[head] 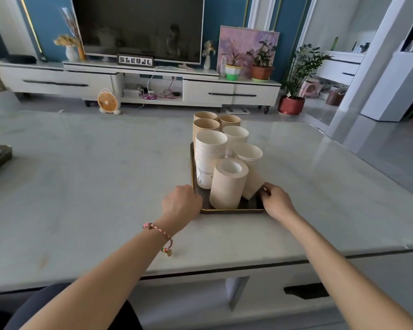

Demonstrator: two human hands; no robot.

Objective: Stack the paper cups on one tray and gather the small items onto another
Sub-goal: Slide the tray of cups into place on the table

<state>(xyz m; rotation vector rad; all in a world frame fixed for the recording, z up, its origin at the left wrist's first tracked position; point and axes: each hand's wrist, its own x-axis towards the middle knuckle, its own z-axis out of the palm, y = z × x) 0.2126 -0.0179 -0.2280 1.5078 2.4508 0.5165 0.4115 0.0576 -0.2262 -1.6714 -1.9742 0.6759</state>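
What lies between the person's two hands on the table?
In the head view, the near end of the dark tray lies between the left hand and right hand, bearing an upside-down cup stack and a tilted stack beside it.

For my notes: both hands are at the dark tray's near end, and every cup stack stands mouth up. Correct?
No: the head view shows the nearest cup stack base up. Left hand and right hand are at the near end of the dark tray.
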